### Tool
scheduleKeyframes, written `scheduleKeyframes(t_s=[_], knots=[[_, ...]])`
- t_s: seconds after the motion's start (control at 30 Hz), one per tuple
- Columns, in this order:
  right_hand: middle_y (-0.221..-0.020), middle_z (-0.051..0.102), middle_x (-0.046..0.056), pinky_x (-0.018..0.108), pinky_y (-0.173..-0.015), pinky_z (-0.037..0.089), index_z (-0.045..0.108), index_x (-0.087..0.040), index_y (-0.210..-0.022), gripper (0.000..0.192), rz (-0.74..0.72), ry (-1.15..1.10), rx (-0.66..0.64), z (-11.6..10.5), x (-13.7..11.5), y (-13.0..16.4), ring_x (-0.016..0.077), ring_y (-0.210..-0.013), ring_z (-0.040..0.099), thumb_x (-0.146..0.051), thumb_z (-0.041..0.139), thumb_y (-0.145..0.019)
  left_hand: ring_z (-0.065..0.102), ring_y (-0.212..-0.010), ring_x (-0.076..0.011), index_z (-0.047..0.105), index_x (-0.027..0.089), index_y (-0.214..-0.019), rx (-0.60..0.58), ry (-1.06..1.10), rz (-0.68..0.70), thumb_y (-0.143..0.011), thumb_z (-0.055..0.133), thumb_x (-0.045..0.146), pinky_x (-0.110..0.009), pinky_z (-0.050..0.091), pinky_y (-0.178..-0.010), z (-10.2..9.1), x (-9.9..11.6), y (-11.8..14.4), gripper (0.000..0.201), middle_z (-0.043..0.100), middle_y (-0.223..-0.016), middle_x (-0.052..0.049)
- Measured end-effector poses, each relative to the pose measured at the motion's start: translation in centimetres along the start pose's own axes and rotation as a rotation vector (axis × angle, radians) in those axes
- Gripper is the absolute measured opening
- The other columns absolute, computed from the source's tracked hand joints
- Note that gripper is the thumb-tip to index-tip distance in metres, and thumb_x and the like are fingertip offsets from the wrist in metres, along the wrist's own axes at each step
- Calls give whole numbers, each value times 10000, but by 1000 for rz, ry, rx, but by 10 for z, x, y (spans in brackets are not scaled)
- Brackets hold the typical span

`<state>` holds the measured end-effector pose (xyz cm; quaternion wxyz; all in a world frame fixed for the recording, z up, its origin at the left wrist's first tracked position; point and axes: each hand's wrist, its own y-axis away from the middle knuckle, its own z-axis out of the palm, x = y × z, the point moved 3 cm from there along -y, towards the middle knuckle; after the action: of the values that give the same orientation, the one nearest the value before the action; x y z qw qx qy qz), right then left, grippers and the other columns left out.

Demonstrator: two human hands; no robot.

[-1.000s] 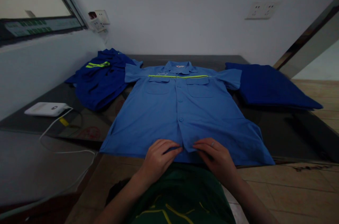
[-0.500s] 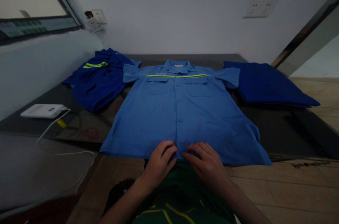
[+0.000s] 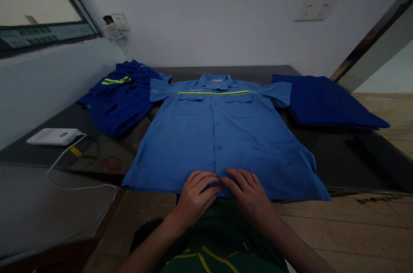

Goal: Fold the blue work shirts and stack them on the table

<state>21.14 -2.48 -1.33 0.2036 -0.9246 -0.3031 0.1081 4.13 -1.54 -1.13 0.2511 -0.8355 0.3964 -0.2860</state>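
A light blue short-sleeved work shirt (image 3: 222,135) with a yellow-green reflective stripe across the chest lies spread flat, front up, on a dark table (image 3: 348,157). Its hem hangs at the near table edge. My left hand (image 3: 195,193) and my right hand (image 3: 248,193) sit side by side at the bottom of the button placket, fingertips pinching the hem cloth where the two front panels meet. A ring shows on my right hand.
A crumpled dark blue garment (image 3: 121,94) with reflective stripes lies at the back left. A folded dark blue garment (image 3: 322,101) rests at the right. A white power bank (image 3: 53,136) with a white cable (image 3: 80,178) sits at the left. Wall sockets (image 3: 314,10) are behind.
My hands drew closer together at the bottom of the placket, and the small gap between the shirt's front panels at the hem has closed.
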Motion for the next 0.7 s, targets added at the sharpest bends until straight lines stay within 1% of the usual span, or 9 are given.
scheduleKeyframes(t_s=[0.1, 0.2, 0.27, 0.33, 0.43, 0.5, 0.57, 0.63, 0.7], knots=[[-1172, 646, 89, 386, -813, 443, 616, -201, -1153, 367, 3, -17, -13, 3, 1, 0, 252, -1013, 562, -77, 554, -813, 621, -1012, -180, 656, 167, -1003, -20, 20, -6, -890, 540, 139, -347, 504, -852, 1, -2, 3, 164, 695, -1021, -71], [-1164, 656, 80, 387, -825, 444, 626, -214, -1151, 364, 1, -44, -29, 6, 2, 1, 241, -1006, 578, -78, 549, -822, 648, -971, -165, 646, 164, -1009, 22, 42, -9, -896, 536, 127, -325, 520, -843, 1, -3, 4, 162, 709, -985, -58], [-1166, 658, 81, 391, -829, 453, 629, -222, -1158, 348, 0, -68, -60, 4, 3, 1, 244, -1007, 588, -118, 582, -829, 660, -943, -158, 647, 165, -981, 58, 51, 5, -896, 546, 122, -310, 525, -825, 1, -3, 2, 139, 719, -935, -40], [-1167, 659, 79, 395, -832, 469, 634, -233, -1159, 330, -2, -122, -134, -4, 7, -3, 251, -1015, 596, -211, 636, -830, 668, -906, -152, 650, 159, -960, 74, 57, 19, -896, 554, 127, -291, 529, -793, 0, -2, -2, 119, 722, -893, -32], [-1138, 670, 53, 363, -831, 497, 650, -267, -1129, 318, -38, -245, -316, -28, 19, -24, 228, -998, 619, -351, 670, -822, 669, -838, -141, 656, 156, -920, 75, 53, 24, -909, 534, 141, -260, 532, -734, -2, 0, -8, 124, 714, -850, -34], [-1098, 682, 43, 330, -825, 504, 662, -273, -1097, 266, -50, -275, -389, -47, 34, -52, 204, -967, 633, -367, 635, -850, 667, -830, -141, 657, 155, -885, 82, 36, 39, -914, 515, 139, -248, 534, -720, -2, 0, -11, 147, 709, -834, -37], [-1069, 689, 51, 321, -837, 498, 670, -252, -1079, 226, -33, -232, -383, -58, 57, -95, 199, -969, 635, -339, 573, -894, 669, -827, -138, 654, 154, -851, 104, 17, 74, -913, 500, 123, -236, 536, -721, 0, -2, -11, 169, 707, -815, -34], [-1064, 690, 59, 337, -870, 481, 676, -227, -1064, 228, 5, -154, -341, -54, 87, -150, 213, -1005, 628, -311, 524, -917, 672, -808, -131, 652, 158, -826, 145, 11, 123, -914, 495, 123, -220, 537, -716, 3, -6, -8, 183, 706, -788, -25], [-1090, 688, 71, 328, -890, 464, 682, -200, -1065, 244, 80, -85, -303, -33, 121, -208, 220, -1029, 623, -280, 505, -918, 675, -805, -126, 657, 175, -831, 144, 39, 135, -926, 489, 156, -210, 539, -721, 8, -13, -4, 194, 710, -798, -20]])
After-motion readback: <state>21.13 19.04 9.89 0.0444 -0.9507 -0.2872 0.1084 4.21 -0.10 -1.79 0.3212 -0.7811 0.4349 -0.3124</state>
